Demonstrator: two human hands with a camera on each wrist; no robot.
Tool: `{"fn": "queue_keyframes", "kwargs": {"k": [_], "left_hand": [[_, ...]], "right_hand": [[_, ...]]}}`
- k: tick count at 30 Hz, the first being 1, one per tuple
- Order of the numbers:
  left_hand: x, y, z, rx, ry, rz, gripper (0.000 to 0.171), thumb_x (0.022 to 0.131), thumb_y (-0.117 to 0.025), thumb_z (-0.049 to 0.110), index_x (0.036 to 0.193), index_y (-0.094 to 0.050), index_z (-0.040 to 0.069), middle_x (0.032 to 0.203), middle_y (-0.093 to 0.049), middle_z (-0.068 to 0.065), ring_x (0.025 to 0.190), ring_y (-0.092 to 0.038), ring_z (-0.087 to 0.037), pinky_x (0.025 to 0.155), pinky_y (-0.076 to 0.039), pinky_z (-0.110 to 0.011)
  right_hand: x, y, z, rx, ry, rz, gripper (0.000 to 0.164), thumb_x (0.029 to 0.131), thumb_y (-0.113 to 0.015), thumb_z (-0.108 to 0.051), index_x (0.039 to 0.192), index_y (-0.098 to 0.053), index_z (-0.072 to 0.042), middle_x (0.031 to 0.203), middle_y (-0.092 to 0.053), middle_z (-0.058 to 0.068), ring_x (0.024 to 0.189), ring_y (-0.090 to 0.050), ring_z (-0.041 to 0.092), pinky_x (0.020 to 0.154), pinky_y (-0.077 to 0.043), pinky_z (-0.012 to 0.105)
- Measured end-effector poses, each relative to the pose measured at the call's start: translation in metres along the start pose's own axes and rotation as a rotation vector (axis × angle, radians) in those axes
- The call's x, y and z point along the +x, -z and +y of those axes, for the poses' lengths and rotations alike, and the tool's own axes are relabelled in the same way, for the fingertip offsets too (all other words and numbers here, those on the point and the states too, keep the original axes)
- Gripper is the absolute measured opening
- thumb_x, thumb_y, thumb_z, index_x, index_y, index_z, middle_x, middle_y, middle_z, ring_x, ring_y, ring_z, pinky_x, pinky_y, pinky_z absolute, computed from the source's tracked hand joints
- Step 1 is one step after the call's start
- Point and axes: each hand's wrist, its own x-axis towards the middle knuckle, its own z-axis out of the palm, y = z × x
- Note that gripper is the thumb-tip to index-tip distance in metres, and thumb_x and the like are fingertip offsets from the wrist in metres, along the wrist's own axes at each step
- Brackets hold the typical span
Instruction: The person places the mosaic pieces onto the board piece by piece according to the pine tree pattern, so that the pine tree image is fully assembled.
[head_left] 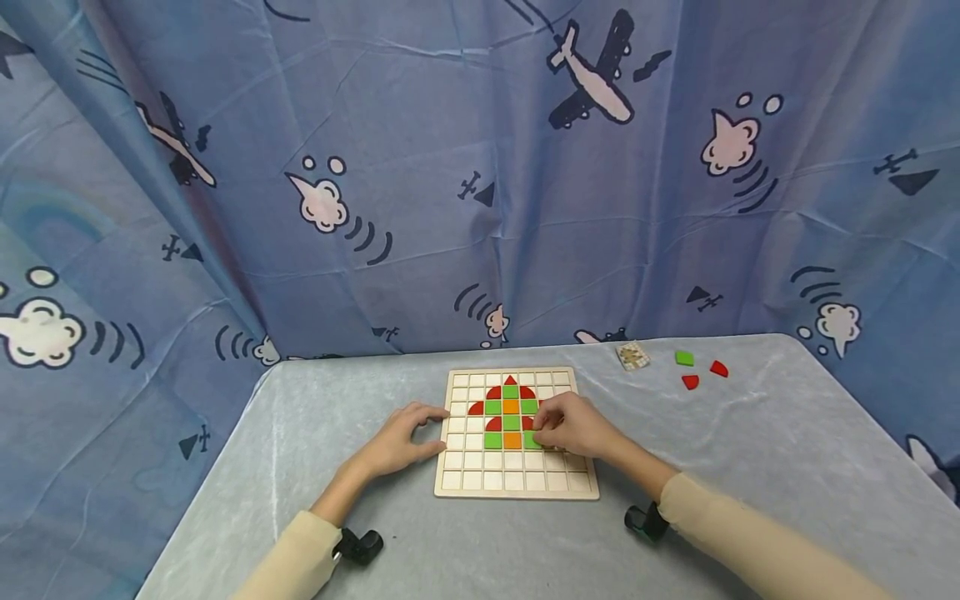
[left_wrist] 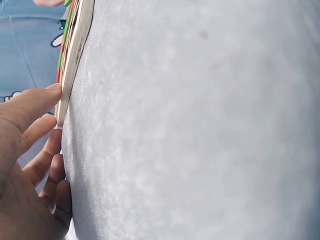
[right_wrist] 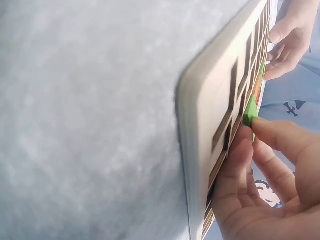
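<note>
A square wooden grid board lies on the table, its middle cells filled with green, orange and red tiles in a stacked pattern. Topmost is a small red triangle; two orange tiles sit in the central column with green ones between. My left hand touches the board's left edge with fingertips and thumb, the fingers spread and relaxed. Over the right part of the pattern, my right hand pinches a green tile between thumb and finger, low at the grid. That hand hides some cells behind it.
At the back right of the grey-covered table lie a loose green tile, two red quarter-round tiles and a small patterned square piece. A blue curtain with airplane prints hangs behind the table.
</note>
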Motion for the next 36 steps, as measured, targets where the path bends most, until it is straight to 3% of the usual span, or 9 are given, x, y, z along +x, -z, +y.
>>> {"fn": "queue_keyframes", "kwargs": {"k": [16,20,26,36], "left_hand": [[-0.001,0.001,0.000,0.001,-0.002,0.005,0.046,0.092,-0.077,0.016,0.134,-0.063,0.005,0.128,-0.060,-0.010,0.114,-0.055,-0.030,0.098,-0.043,-0.050],[0.000,0.000,0.000,0.000,0.001,0.002,0.046,0.092,-0.077,0.016,0.134,-0.063,0.005,0.128,-0.060,-0.009,0.115,-0.056,-0.029,0.099,-0.043,-0.049],[0.000,0.000,0.000,0.003,-0.012,0.011,0.045,0.092,-0.077,0.017,0.133,-0.063,0.005,0.127,-0.060,-0.010,0.114,-0.056,-0.031,0.098,-0.044,-0.050],[0.000,0.000,-0.002,0.010,-0.034,0.020,0.045,0.093,-0.077,0.018,0.133,-0.064,0.005,0.127,-0.061,-0.011,0.113,-0.057,-0.032,0.098,-0.044,-0.050]], "right_hand": [[0.001,0.001,-0.001,-0.006,0.003,-0.006,0.012,0.082,-0.080,0.002,0.080,-0.071,-0.006,0.069,-0.061,-0.002,0.061,-0.054,0.012,0.053,-0.047,0.025],[-0.001,0.009,0.001,0.037,0.008,-0.004,0.007,0.085,-0.076,0.003,0.082,-0.071,-0.002,0.071,-0.062,0.002,0.059,-0.055,0.016,0.051,-0.047,0.027],[-0.005,0.027,0.009,0.086,-0.077,0.019,0.003,0.089,-0.074,-0.001,0.089,-0.072,0.001,0.076,-0.062,0.006,0.064,-0.059,0.024,0.052,-0.051,0.033],[-0.017,0.058,0.025,0.101,-0.145,0.093,0.010,0.092,-0.072,-0.004,0.099,-0.072,0.004,0.083,-0.066,0.008,0.072,-0.060,0.022,0.063,-0.055,0.038]]}}
